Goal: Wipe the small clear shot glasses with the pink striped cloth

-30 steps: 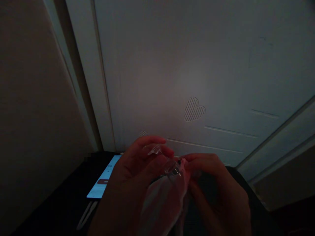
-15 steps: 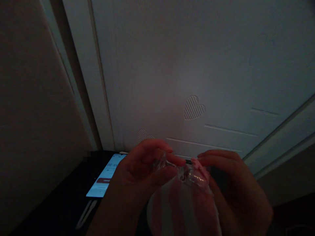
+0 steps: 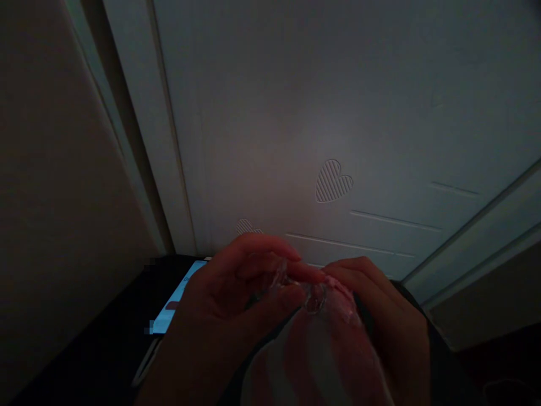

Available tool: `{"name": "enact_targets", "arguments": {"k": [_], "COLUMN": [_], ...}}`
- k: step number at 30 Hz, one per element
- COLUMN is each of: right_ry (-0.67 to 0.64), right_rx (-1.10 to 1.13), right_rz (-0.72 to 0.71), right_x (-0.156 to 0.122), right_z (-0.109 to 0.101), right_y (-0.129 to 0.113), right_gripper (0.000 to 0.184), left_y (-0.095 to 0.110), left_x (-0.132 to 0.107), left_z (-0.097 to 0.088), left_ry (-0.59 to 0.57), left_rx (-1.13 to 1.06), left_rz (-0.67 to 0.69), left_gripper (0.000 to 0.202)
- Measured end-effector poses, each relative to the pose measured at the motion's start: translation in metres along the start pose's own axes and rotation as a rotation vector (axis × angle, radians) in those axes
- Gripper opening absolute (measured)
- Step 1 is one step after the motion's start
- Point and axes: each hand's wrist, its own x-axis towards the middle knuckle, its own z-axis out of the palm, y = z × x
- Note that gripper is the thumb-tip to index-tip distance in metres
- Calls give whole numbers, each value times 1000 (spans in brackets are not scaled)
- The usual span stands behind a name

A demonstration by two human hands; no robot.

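A soft pink-and-white striped item (image 3: 315,361), perhaps a cloth pouch, is between my hands at the bottom of the view. Crumpled clear plastic (image 3: 315,298) shows at its top end. My left hand (image 3: 249,299) pinches a piece of this plastic between thumb and fingers. On the other side, my right hand (image 3: 380,316) grips the item by its pink upper edge (image 3: 340,293), fingers curled over it. The right thumb is hidden behind the item. Dim light leaves the exact kind of item unclear.
A lit phone (image 3: 177,301) lies on a dark surface (image 3: 97,344) at the left, partly behind my left wrist. A white cable (image 3: 146,361) is just below it. Ahead stands a pale panel (image 3: 262,129) with engraved hearts, a brown wall (image 3: 54,169) to its left.
My right hand has moved left, closer to the left hand, and the striped item's top has tilted. My left arm now covers more of the phone.
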Motion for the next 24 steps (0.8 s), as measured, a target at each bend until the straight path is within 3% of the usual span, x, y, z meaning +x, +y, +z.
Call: {"name": "enact_targets", "arguments": {"k": [4,7,11,16,20,24], "right_ry": [79,198,230,139,54,23], "right_rx": [-39,-83,-123,-160,-161,-151], "right_rz": [-50,-88,-126,-198,-219,-177], "right_x": [-1,-3,-4,0,5,5], "right_z": [1,5,7,-1,-5,-5], "right_y": [2,2,2,0,-1,0], "right_gripper": [18,17,16,19,19,18], "left_y": [-1,-3,-5,-5,-4,-1], "left_x": [2,4,2,-3,-1,1], "left_z": [-5,-11,-16,-18,-20,-18], "left_ry": [-16,-12,-46,32,-10,-150], "left_rx": [185,486,698,736,713,631], "left_rz": [44,46,18,-3,39,98], "left_gripper": [16,16,21,31,33,32]}}
